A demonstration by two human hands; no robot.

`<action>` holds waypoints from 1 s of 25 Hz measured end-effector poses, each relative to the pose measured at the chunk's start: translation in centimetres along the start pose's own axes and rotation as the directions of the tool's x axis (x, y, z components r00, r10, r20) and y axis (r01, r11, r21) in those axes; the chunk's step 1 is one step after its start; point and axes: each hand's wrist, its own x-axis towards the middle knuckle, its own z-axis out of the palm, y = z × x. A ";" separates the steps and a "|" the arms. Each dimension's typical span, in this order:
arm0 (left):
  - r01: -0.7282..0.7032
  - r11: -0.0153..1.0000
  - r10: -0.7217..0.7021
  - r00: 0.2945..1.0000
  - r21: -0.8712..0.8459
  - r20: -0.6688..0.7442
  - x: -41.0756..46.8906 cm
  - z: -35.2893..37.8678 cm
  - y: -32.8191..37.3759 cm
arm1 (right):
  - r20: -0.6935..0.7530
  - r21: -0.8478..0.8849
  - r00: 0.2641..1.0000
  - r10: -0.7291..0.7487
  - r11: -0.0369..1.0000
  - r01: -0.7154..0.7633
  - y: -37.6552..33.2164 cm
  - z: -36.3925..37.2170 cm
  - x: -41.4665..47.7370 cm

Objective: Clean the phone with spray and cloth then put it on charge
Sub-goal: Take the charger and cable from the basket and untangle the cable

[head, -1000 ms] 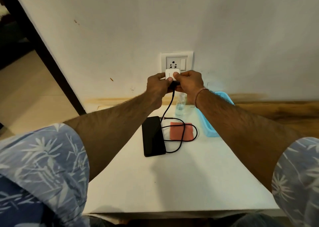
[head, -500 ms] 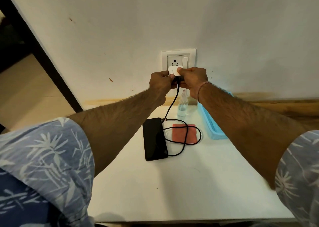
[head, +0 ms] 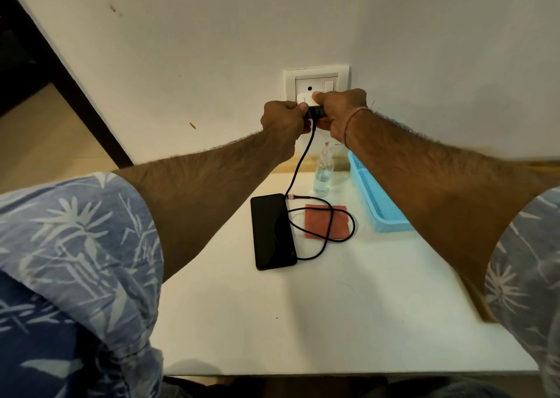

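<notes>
Lying flat and screen-up on the white counter (head: 303, 322), the black phone (head: 274, 231) sits left of centre with its long side running from near to far. A black charging cable (head: 303, 158) meets it at the far right corner through an orange-banded connector, though how firmly it is seated cannot be told. From there the cable loops rightward over a red-orange cloth (head: 315, 225) lying flat just beside the phone, curls back to the phone's near right edge, and rises to the wall. At its top end the left hand (head: 283, 119) is curled round the black plug of the cable, and the right hand (head: 341, 109) grips the white charger adapter (head: 304, 99), thumb on its top face and fingers wrapped beneath. The adapter is held against the lower part of the white socket plate (head: 316, 75), with one round pin hole showing above it and a rocker switch to the right. A clear spray bottle (head: 323, 173) stands upright beyond the cloth, near the wall. A light blue mesh basket (head: 375, 197) lies further right, its right side hidden by the right forearm. A thin thread band (head: 353, 122) circles the right wrist, and blue leaf-print sleeves (head: 75, 261) fill the near corners.
</notes>
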 end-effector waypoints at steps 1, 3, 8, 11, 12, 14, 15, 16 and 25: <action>-0.005 1.000 0.005 1.000 0.013 0.002 0.0 0.0 0.0 | -0.001 0.000 1.000 -0.001 1.000 0.001 0.0 0.0 0.0; -0.019 0.999 0.019 1.000 0.034 0.010 -0.3 -0.2 0.2 | 0.018 -0.008 1.000 0.007 1.000 -0.007 -0.1 -0.2 -0.2; -0.103 0.960 0.064 0.986 0.259 0.155 -0.8 -3.9 -1.6 | -0.126 -0.403 0.928 -0.351 0.873 0.276 0.4 -0.1 -3.3; -0.390 0.578 0.071 0.899 0.717 0.431 -1.8 -8.4 -5.6 | 0.267 -0.510 0.553 -0.789 0.371 0.776 1.8 2.1 -6.7; -0.518 0.384 0.002 0.829 0.765 0.560 -2.1 -9.6 -7.1 | 0.472 -0.483 0.521 -0.711 0.285 0.828 2.5 3.2 -7.3; -0.692 0.166 -0.144 0.688 0.703 0.711 -3.0 -11.3 -9.4 | 0.706 -0.573 0.611 -0.359 0.218 0.790 3.8 4.8 -7.4; -0.742 0.114 -0.199 0.634 0.661 0.747 -3.4 -11.7 -10.2 | 0.714 -0.650 0.672 -0.199 0.168 0.741 4.5 5.3 -6.9; -0.766 0.088 -0.244 0.603 0.636 0.760 -3.7 -11.9 -10.8 | 0.693 -0.708 0.716 -0.088 0.110 0.698 5.3 5.5 -6.5; -0.795 0.068 -0.324 0.554 0.603 0.767 -3.1 -12.6 -11.3 | 0.534 -0.844 0.845 0.005 -0.037 0.534 12.6 3.8 -3.7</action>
